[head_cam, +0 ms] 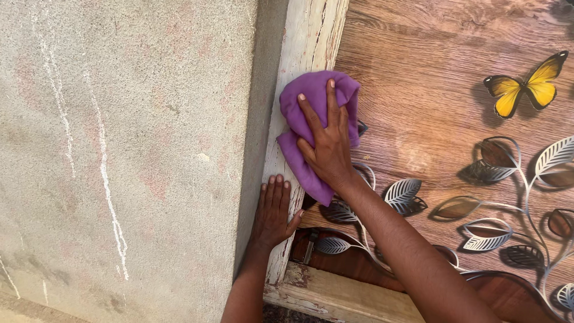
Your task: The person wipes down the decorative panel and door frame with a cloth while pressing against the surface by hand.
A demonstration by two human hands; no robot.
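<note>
The right hand (327, 143) lies flat with fingers spread on a bunched purple cloth (311, 128), pressing it against the surface rather than gripping it in a fist; the cloth sits where the worn white-painted frame (302, 54) meets the wood-grain door panel (418, 84), covering the edge of both. The left hand (274, 209) is released, holding nothing, its palm and fingers laid flat on the frame just below and to the left of the cloth, apparently as a brace. To the left of the frame stands a rough grey plaster wall (119, 149) marked with pale vertical streaks. The panel carries a printed yellow butterfly (526, 87) at the far right and silver leaf sprays (496, 179) across its lower right. The frame's paint is chipped and cracked, more so on the lower rail (335, 296). Judgement: the step in hand is wiping along the joint of frame and panel, with the cloth at mid-height of the visible stretch. A further stroke would call for even pressure kept on the cloth, care that loose folds do not snag on flaking paint, and the bracing hand clear of the cloth's path.
</note>
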